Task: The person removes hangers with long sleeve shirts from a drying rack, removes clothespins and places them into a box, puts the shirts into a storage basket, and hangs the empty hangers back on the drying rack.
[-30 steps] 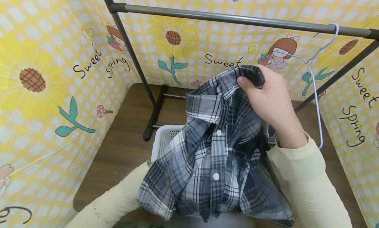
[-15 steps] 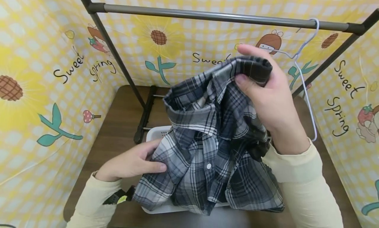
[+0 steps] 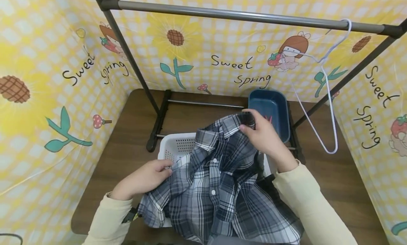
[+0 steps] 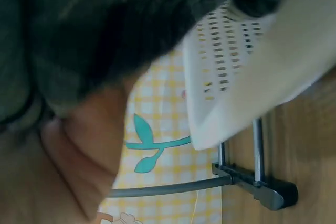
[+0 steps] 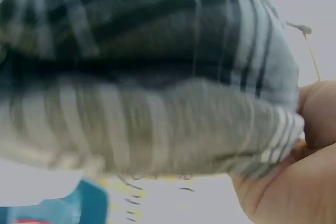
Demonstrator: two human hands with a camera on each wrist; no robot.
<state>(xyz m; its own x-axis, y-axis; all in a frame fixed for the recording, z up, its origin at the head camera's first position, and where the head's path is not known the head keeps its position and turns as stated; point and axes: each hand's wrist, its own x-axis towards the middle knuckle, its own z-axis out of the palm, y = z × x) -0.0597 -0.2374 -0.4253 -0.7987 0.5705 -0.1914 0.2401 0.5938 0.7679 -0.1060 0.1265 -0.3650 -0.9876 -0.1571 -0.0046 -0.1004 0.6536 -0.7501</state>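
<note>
A grey and black plaid button-up shirt [image 3: 200, 188] is held up over a white perforated basket [image 3: 165, 146] in the head view. My right hand [image 3: 265, 137] grips its collar between thumb and fingers. At the shoulder on the left side, my left hand [image 3: 144, 178] pinches the cloth. The left wrist view shows dark shirt fabric [image 4: 121, 30] against the left hand [image 4: 84, 156], with the basket [image 4: 205, 124] beyond. Blurred striped fabric [image 5: 157, 77] fills much of the right wrist view, its edge caught by the right hand [image 5: 294, 187].
A white hanger [image 3: 332, 124] hangs at the right end of the rack's top rail [image 3: 222, 14]. A blue bin [image 3: 286, 112] with something red inside stands behind the right hand. The rack's black foot [image 3: 155, 124] is left of the basket on the wooden tabletop [image 3: 117, 149].
The right hand has lowered the collar toward the basket, bringing the blue bin into view. My left hand, first hidden behind the shirt, came out and now pinches its shoulder.
</note>
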